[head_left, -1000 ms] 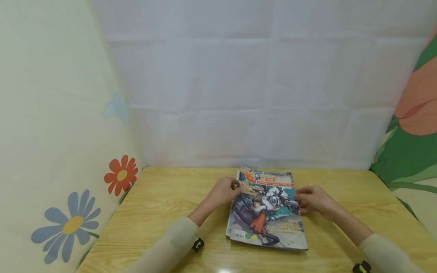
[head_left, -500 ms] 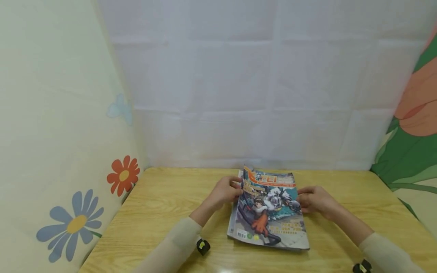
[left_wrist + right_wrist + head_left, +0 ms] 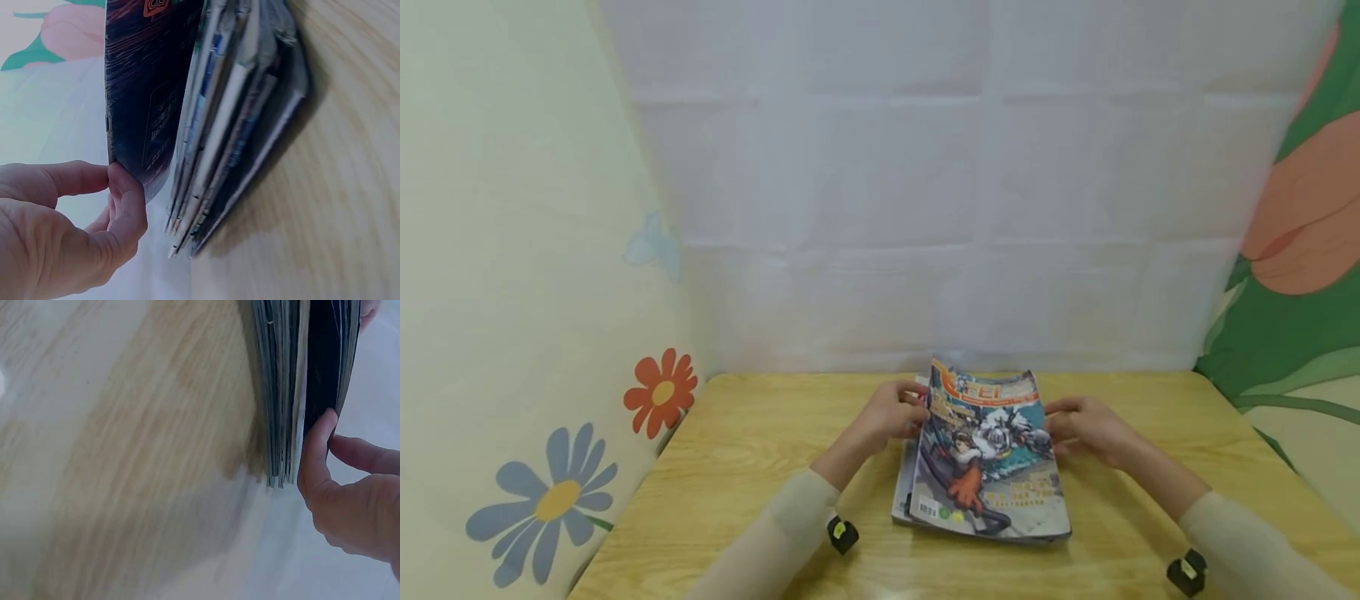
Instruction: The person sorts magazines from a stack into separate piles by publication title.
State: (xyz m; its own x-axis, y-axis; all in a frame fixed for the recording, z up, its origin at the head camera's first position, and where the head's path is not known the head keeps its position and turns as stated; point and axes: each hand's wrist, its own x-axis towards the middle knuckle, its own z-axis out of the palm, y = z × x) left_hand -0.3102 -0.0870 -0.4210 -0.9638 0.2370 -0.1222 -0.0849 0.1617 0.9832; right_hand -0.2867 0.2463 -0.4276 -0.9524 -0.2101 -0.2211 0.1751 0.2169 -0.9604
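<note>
A magazine (image 3: 992, 467) with a colourful comic-style cover lies tilted over a stack of magazines (image 3: 903, 487), its left side raised higher. My left hand (image 3: 887, 414) pinches its left edge near the top; in the left wrist view, thumb and fingers close on that edge, with a wedge of space above the stack's page edges (image 3: 228, 106). On the opposite side my right hand (image 3: 1088, 432) pinches the right edge between thumb and fingers. The right wrist view has this hand (image 3: 350, 500) beside the stack's edges (image 3: 281, 394), with a dark gap under the held magazine.
The stack rests on a wood-grain table (image 3: 760, 467), fairly near its back edge. A white cloth (image 3: 880, 208) hangs behind. Flower-patterned panels stand at the left (image 3: 535, 275) and right (image 3: 1300, 333). Small black devices (image 3: 842, 534) hang at both wrists.
The top magazine's left side has risen off the stack, baring more of the magazine below, and its right side has now lifted as well. Both hands moved up slightly with it.
</note>
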